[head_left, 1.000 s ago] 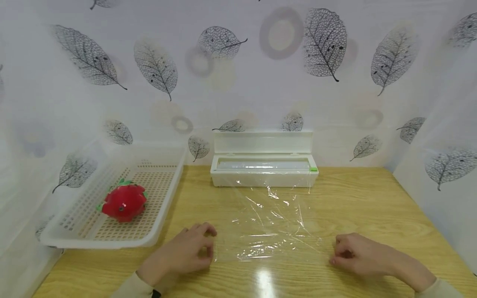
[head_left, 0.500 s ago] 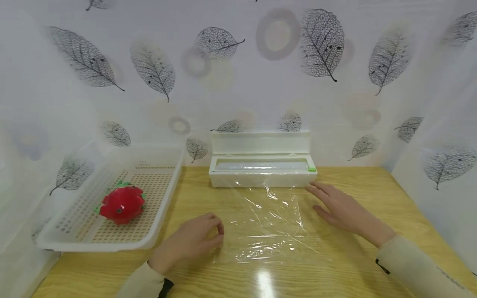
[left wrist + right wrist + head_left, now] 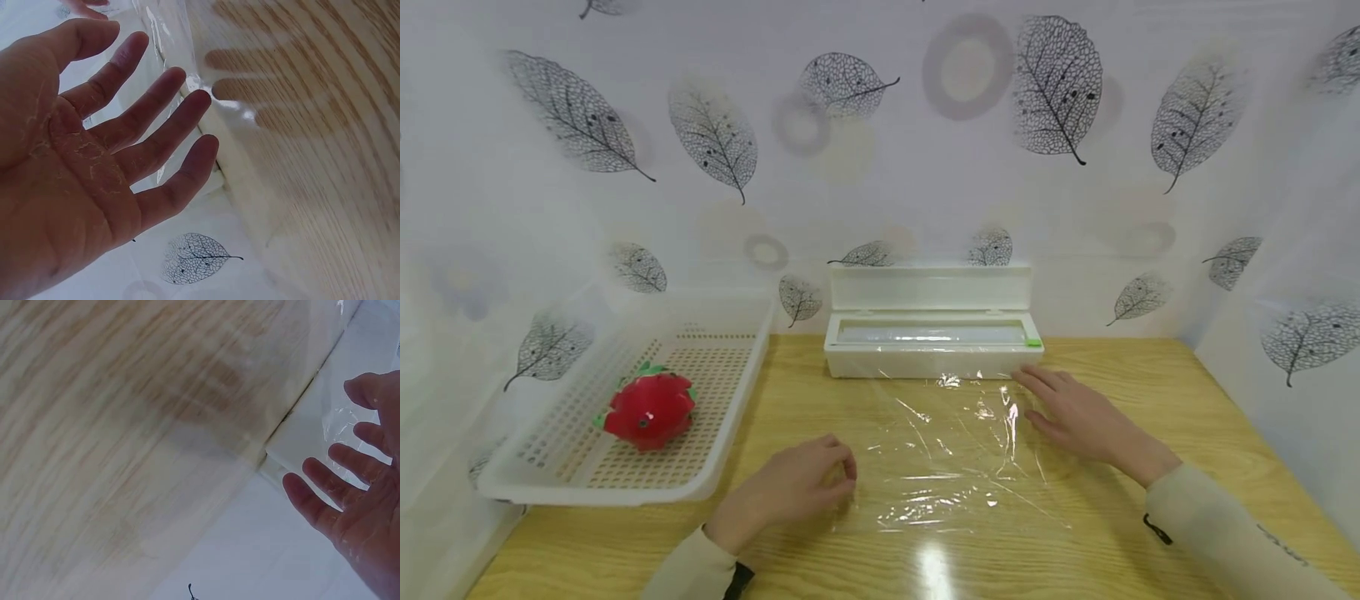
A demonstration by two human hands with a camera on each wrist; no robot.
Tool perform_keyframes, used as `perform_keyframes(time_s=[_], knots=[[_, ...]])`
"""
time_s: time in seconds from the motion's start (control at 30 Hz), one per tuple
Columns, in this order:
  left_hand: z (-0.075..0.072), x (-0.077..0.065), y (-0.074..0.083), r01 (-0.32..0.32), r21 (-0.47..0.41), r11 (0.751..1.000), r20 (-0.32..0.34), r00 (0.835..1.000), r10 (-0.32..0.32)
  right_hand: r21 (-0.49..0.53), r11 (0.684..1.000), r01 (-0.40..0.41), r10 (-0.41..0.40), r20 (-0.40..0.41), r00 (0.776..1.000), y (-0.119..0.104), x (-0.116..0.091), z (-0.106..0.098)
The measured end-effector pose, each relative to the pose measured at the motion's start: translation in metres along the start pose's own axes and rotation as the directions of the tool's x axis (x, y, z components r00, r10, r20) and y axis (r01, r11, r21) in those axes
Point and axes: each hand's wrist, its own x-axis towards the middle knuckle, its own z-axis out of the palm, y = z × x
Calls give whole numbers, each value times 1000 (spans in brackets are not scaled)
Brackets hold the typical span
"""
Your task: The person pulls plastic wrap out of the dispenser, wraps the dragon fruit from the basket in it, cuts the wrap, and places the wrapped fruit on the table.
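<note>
A sheet of clear plastic wrap lies over the table, running forward from a white wrap dispenser box whose lid stands up at the back. Inside the box a roll shows. My left hand is at the sheet's left edge, with fingers relaxed and gently bent. In the left wrist view, nothing lies in the palm of that left hand. My right hand reaches toward the box's front right corner, fingers extended; whether the fingertips touch the box or film is unclear. Its palm holds nothing in the right wrist view.
On the left stands a white perforated plastic basket holding a red dragon fruit with green tips. A small green piece sits at the box's right end. Behind the wooden table hangs a leaf-print curtain.
My right hand has moved from the sheet's near right corner forward to the box's right corner, its fingers straightening. The left hand has shifted slightly right. Creases in the film's right side changed.
</note>
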Motion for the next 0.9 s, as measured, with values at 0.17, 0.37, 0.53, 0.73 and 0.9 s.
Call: perform_keyframes(time_s=[0.17,0.37,0.53,0.73,0.9], knots=[[0,-1,-1,3,-8,1000,18,1000,-3,49,999,-15,12,58,998,-1,-1,0],[-1,-2,0,14,-1,1000,25,1000,-14,56,998,-33,28,93,995,-4,-2,-2],[-3,-3,-1,33,23,999,17,999,-34,46,998,-30,26,82,996,-5,-12,-4],[-1,0,-2,32,92,995,-43,999,-28,15,1000,10,-11,40,999,-5,-26,-5],[2,3,-1,40,102,994,-53,998,-34,-31,992,120,-122,-62,991,-5,-30,-3]])
